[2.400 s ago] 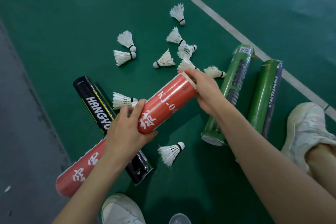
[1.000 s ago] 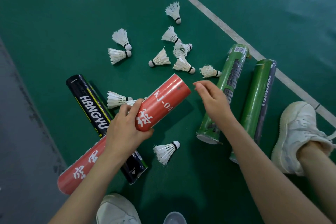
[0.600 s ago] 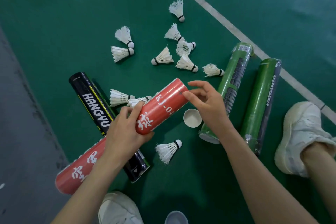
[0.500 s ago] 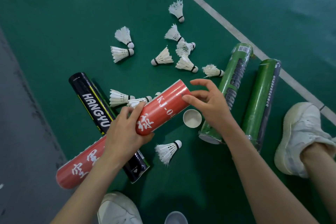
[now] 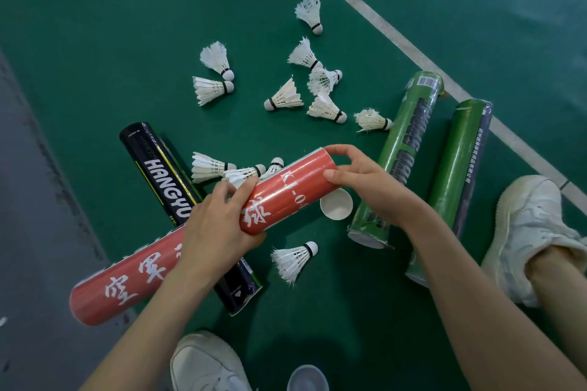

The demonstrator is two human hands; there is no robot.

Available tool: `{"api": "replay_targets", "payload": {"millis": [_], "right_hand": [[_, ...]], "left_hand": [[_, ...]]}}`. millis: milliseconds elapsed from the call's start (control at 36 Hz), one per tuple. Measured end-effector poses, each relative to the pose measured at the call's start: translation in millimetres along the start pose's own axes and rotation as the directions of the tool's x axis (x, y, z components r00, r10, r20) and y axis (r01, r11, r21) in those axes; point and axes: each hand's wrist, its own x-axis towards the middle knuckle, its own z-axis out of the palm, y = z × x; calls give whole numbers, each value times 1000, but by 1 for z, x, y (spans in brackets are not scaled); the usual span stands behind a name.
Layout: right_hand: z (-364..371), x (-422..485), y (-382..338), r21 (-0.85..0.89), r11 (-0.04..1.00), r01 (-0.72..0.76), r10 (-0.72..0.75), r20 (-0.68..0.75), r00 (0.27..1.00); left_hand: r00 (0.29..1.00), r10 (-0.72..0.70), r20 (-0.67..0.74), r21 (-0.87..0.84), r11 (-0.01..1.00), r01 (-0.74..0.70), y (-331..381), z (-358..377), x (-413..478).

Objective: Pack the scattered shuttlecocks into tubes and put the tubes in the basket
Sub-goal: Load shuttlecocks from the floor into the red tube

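The left hand (image 5: 219, 225) grips the red tube (image 5: 295, 187) round its middle, holding it slanted from the lower left of the frame up toward the centre. The right hand (image 5: 371, 187) curls its thumb and forefinger round the tube's upper end, which looks uncapped. A white cap (image 5: 336, 203) lies mouth-up on the green floor (image 5: 95, 25) just under that hand. It could be knocked away by the wrist or the tube end as the hand reaches out. About a dozen shuttlecocks are loose: a spread at upper centre (image 5: 282, 98), three beside the tube (image 5: 209, 167) and one below it (image 5: 292, 259). Several have ragged feathers, and forcing one in crooked or feathers-first would likely crush it. The lone one lies near a white shoe (image 5: 206, 362) and could be trodden on. No basket is in view. The red tube reads "KJ-04" with large white Chinese characters. The black tube (image 5: 165, 178) under it reads "HANGYU", with "PUSH IN" at its upper end. The nearer green tube (image 5: 403, 149) carries a barcode and dark lettering that cannot be made out. The far green tube (image 5: 457, 168) has small print too fine to read.
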Motion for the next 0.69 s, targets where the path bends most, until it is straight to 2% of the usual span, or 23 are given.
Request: {"api": "replay_targets", "payload": {"millis": [83,139,167,194,222,278,333,389,500,556,639,694], "right_hand": [[5,8,13,79,996,42,-25,-202,979],[7,14,23,157,983,94,-20,-417,909],[7,18,29,130,987,94,-17,-502,865],[6,22,36,27,999,46,-24,-540,841],[6,26,45,-133,990,-42,-34,-520,853],[10,33,62,-457,871,-180,-5,-376,926],[18,39,73,-666,717,-207,46,-252,967],[25,44,81,-791,582,-187,30,-209,977],[30,50,93,-914,378,-149,-91,-197,976],[30,51,97,-935,320,-154,-121,-201,972],[27,53,100,-933,332,-141,-113,-187,976],[25,54,100,-899,422,-122,-133,-194,972]], "left_hand": [[999,-44,28,13,999,44,2,3,6],[995,-90,45,20,996,89,0,5,8],[992,-111,55,30,994,109,-1,6,9],[990,-127,65,46,991,124,-2,7,9],[988,-138,75,63,989,134,-3,9,8],[984,-150,93,93,986,141,-4,11,7],[982,-156,105,108,983,145,-4,12,7],[982,-160,102,95,984,151,-4,12,6],[980,-174,98,48,984,170,-5,12,4],[980,-175,98,39,984,172,-6,13,3],[979,-176,107,40,984,173,-6,13,2],[978,-177,112,33,984,174,-5,13,1]]}}
